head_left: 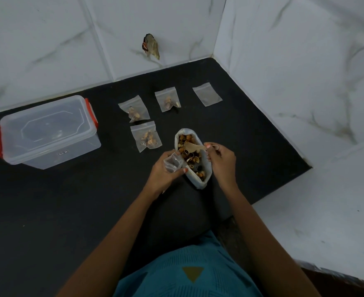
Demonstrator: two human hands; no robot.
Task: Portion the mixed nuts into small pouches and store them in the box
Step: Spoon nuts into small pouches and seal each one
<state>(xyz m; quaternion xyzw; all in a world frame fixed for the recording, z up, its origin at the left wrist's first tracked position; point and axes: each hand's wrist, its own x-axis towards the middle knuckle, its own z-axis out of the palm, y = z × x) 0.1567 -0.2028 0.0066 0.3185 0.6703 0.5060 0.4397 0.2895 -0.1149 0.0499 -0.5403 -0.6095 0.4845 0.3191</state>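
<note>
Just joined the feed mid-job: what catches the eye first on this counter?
An open white bag of mixed nuts sits mid-counter; the right hand holds a small wooden spoon over it, the left hand grips a small clear pouch beside it. Behind lie three filled clear pouches and one flat empty pouch, far right. A lidded clear plastic box with red clips stands at left.
</note>
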